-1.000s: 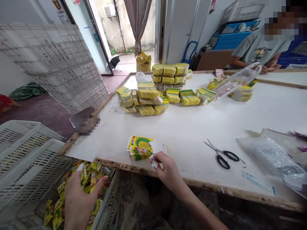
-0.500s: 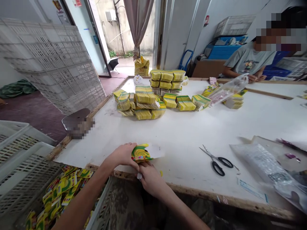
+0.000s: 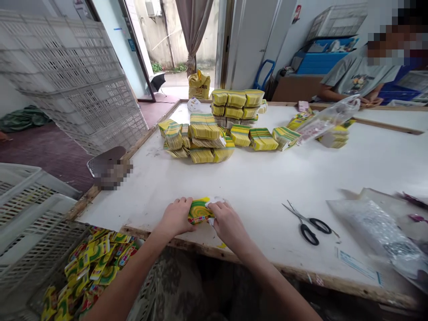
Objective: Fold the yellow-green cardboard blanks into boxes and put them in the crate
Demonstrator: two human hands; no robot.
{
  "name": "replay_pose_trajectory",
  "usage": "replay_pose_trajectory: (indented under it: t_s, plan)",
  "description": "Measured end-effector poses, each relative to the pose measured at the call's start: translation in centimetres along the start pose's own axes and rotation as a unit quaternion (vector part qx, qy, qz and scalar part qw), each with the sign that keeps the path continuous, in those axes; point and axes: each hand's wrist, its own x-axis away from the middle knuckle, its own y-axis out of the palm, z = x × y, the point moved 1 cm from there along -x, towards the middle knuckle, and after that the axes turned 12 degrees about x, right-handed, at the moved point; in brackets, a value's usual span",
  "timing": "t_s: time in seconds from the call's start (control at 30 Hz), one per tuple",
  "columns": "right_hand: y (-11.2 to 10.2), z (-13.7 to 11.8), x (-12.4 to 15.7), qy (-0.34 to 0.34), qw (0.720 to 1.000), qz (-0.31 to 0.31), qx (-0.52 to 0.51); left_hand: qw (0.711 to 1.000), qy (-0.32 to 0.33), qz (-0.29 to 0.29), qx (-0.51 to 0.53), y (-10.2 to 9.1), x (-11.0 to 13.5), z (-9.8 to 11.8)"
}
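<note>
Near the front edge of the white table, a yellow-and-green printed card with a swirl pattern lies between my hands. My left hand is closed on its left end, the thumb low at the near side. Closed at the right end is my right hand, its fingers over the card and a bit of white material by the fingertips. Whether this is one card or several together, I cannot tell. To the right lie black-handled scissors, blades apart and touched by neither hand.
Bundled stacks of yellow cards stand farther back on the table. A crate at lower left stands by loose yellow packets. Clear plastic bags lie at right. Another person sits at the far right.
My right hand has moved from under the card's near side up to its right end. The white flap on the right is now mostly covered. The view has shifted slightly.
</note>
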Motion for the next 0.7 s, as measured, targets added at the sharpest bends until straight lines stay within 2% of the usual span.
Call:
replay_pose_trajectory:
  t_s: [0.13, 0.27, 0.37, 0.43, 0.5, 0.57, 0.63, 0.7]
  plan:
    - [1.1, 0.4, -0.9, 0.001, 1.000, -0.011, 0.000, 0.999, 0.015, 0.044, 0.028, 0.8, 0.6, -0.4]
    - [1.0, 0.1, -1.2, 0.004, 1.000, -0.015, -0.023, 0.990, 0.043, 0.109, 0.075, 1.8, 1.1, -0.9]
    - [0.6, 0.4, -1.7, 0.012, 0.998, -0.009, -0.064, 0.976, 0.063, 0.180, 0.104, 2.5, 1.9, -1.2]
    - [0.2, 0.7, -1.8, 0.011, 0.995, -0.001, -0.104, 0.953, 0.066, 0.267, 0.129, 2.8, 3.0, -1.2]
    - [-0.4, 0.7, -1.4, 0.009, 0.988, 0.015, -0.150, 0.893, 0.063, 0.396, 0.204, 3.1, 4.6, -0.8]
    - [-1.0, 0.0, -0.5, 0.008, 0.980, 0.031, -0.196, 0.793, 0.059, 0.495, 0.350, 3.5, 6.4, 0.3]
    - [-1.2, -1.5, 0.8, 0.001, 0.965, 0.034, -0.261, 0.689, 0.054, 0.491, 0.530, 3.9, 7.8, 2.1]
    - [-0.9, -3.3, 2.2, -0.013, 0.918, 0.020, -0.396, 0.595, 0.035, 0.449, 0.666, 4.0, 8.6, 4.2]
